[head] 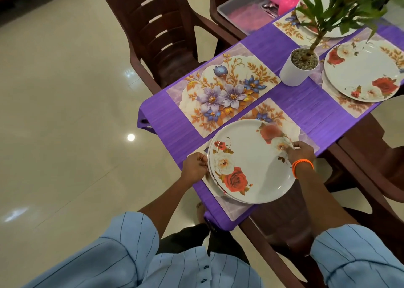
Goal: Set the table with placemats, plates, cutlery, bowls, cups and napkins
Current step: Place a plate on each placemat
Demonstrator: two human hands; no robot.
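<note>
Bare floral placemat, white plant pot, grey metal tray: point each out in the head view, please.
Bare floral placemat (223,91): head view, on the purple flowers at its centre.
White plant pot (291,74): head view, on its outer wall.
Grey metal tray (238,3): head view, on its raised left rim.

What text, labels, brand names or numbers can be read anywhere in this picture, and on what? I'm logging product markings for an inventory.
None: no readable text shows.
The plates carry only rose prints.
The placemats carry only flower patterns.
The white plant pot is plain.
The tray shows no label; its contents are too blurred to tell.
The orange wristband shows no lettering.
</note>
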